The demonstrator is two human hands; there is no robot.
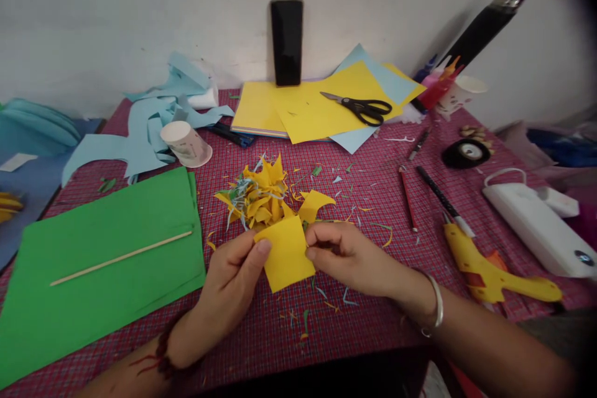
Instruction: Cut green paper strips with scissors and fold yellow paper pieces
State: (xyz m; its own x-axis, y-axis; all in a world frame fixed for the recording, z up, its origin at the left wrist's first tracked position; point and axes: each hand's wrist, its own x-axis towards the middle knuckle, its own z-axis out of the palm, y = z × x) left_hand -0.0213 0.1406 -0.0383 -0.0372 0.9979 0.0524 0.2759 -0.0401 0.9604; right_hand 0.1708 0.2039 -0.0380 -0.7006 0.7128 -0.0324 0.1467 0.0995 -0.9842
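Observation:
A small yellow paper square (289, 258) is held up between my two hands, over the near middle of the table. My left hand (236, 270) pinches its left edge, thumb on the front. At the right edge, the fingers of my right hand (345, 255) are closed on the paper's side. Just behind the square lies a heap of yellow paper scraps (265, 196) mixed with thin pale blue strips. A curved yellow offcut (317, 204) rests beside the heap.
Green sheets (93, 224) bearing a thin wooden stick (121, 258) lie left. Behind are a paper cup (186, 144), blue offcuts (149, 124), yellow sheets (321, 112) with scissors (361, 107), and a phone (286, 42). A yellow glue gun (485, 267) and white power bank (536, 224) sit right.

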